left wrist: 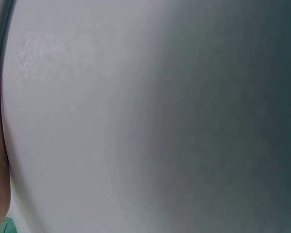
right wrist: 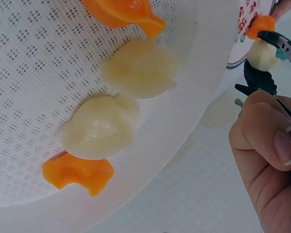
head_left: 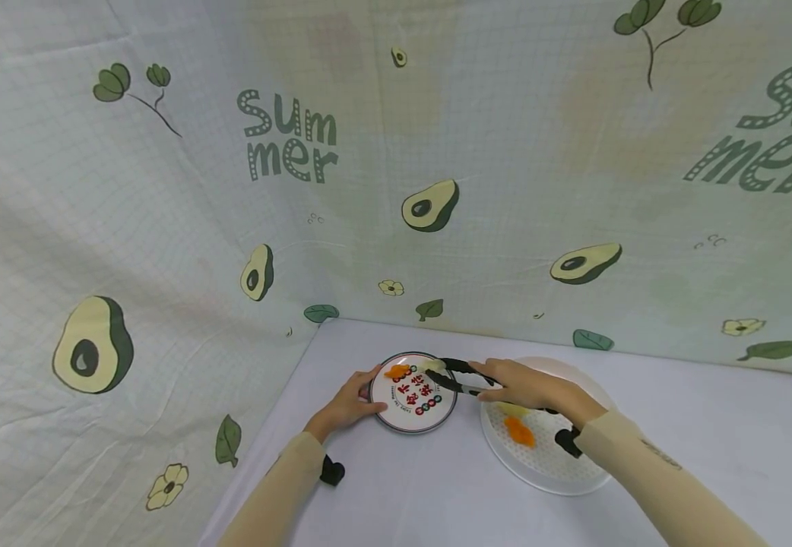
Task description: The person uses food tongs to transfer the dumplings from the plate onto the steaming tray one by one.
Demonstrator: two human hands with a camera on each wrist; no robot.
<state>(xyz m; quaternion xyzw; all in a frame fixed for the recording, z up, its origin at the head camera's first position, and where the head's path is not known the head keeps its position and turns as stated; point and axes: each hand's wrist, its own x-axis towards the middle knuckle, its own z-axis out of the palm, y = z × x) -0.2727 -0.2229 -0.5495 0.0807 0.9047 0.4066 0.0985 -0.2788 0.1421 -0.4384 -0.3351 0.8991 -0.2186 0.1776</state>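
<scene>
- The right hand (head_left: 529,386) has its grip pinched round the black tongs (head_left: 456,375), thumb and curled fingers squeezing the two arms together; the wrist view shows the bent fingers (right wrist: 262,141) close against the handle.
- The tong tips are pressed on a pale dumpling (right wrist: 262,54), held over the small printed plate (head_left: 415,414) near its 1 o'clock rim.
- An orange dumpling (head_left: 397,371) already lies on that plate at about 11 o'clock, just beside the held one.
- The left hand (head_left: 348,403) rests at the plate's 9 o'clock edge, its grip spread, with straight fingers against the rim, steadying it; its wrist camera shows little but a blurred pale surface.
- At the plate's 3 o'clock stands the large white perforated tray (head_left: 560,479), just beside it on the counter (head_left: 711,441).
- The tray carries two pale dumplings (right wrist: 141,68) touching one another, an orange one (right wrist: 77,174) at their 7 o'clock and another orange one (right wrist: 121,12) at their 12 o'clock.
- To do this well, I would judge: keep the squeeze light so the soft skin does not tear, lower the piece until it sits on bare plate clear of the orange one, and only then ease the tongs apart.
- The left hand ought to keep the plate from sliding while the tongs let go.
</scene>
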